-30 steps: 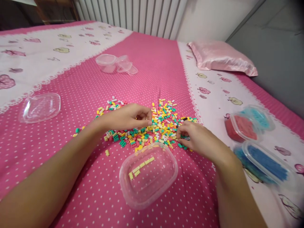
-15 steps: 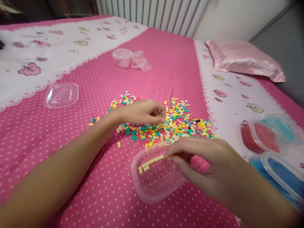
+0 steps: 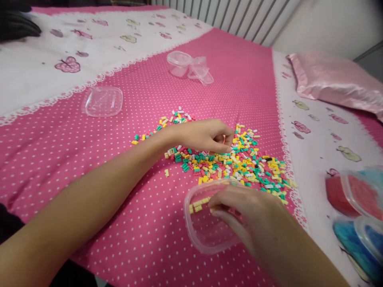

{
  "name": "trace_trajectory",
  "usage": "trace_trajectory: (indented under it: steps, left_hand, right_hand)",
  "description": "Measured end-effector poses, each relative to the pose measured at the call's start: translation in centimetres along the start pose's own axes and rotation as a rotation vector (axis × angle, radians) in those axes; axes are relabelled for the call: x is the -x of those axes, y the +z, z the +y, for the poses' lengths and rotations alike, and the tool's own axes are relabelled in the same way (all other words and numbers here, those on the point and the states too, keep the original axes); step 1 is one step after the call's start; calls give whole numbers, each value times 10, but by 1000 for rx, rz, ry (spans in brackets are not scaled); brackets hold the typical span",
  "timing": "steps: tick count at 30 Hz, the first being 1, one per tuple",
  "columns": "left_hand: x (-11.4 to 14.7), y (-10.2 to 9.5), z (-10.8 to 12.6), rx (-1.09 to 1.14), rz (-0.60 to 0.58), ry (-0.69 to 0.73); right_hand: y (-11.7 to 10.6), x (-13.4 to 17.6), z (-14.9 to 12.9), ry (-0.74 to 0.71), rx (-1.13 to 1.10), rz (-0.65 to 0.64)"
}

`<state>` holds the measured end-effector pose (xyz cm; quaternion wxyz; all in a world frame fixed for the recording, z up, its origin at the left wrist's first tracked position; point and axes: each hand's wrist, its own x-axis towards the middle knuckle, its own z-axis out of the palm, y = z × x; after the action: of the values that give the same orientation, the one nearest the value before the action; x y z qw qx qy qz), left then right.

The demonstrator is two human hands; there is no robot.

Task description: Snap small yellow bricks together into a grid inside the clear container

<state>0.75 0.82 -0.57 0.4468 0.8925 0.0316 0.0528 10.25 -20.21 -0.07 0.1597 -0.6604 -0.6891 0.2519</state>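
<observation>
My left hand rests at the pile of small toy building bricks, coloured yellow, green, white and pink. Its thumb and fingers are curled together in a pinch over the pile, and whatever lies between the fingertips is hidden. Below, my right hand is pinched above a clear plastic lid, covering its right part. What its fingertips hold, if anything, is too small to make out. A short row of pale yellow bricks lies on the lid, just left of these fingertips.
Another clear lid lies at the left. Clear containers stand farther back. At right are tubs with red and blue contents and a pink pillow. A dark glove-like shape shows at top left.
The camera has turned, shifting the scene rightward. Relative to the lid, my right hand has moved left, toward the row of yellow bricks. My left hand stays at the pile.
</observation>
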Motion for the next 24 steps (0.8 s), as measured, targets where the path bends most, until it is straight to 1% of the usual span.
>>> trace_trajectory:
  steps: [2, 4, 7, 9, 15, 22, 24]
  left_hand:
    - [0, 0, 0, 0, 1, 0]
    - [0, 0, 0, -8, 6, 6]
    - [-1, -1, 0, -25, 15, 22]
    - [-1, -1, 0, -30, 16, 25]
    - [-2, 1, 0, -31, 25, 26]
    - [-2, 0, -1, -18, 16, 24]
    - [-2, 0, -2, -17, 13, 26]
  right_hand:
    - [6, 2, -2, 3, 28, 50]
    - [12, 4, -3, 17, 103, 75]
    - [20, 4, -2, 60, 238, 63]
    - [22, 3, -3, 82, 280, 50]
    - [22, 2, -7, 70, 304, 72]
    - [21, 1, -9, 29, 367, 167]
    - [20, -1, -9, 35, 355, 149]
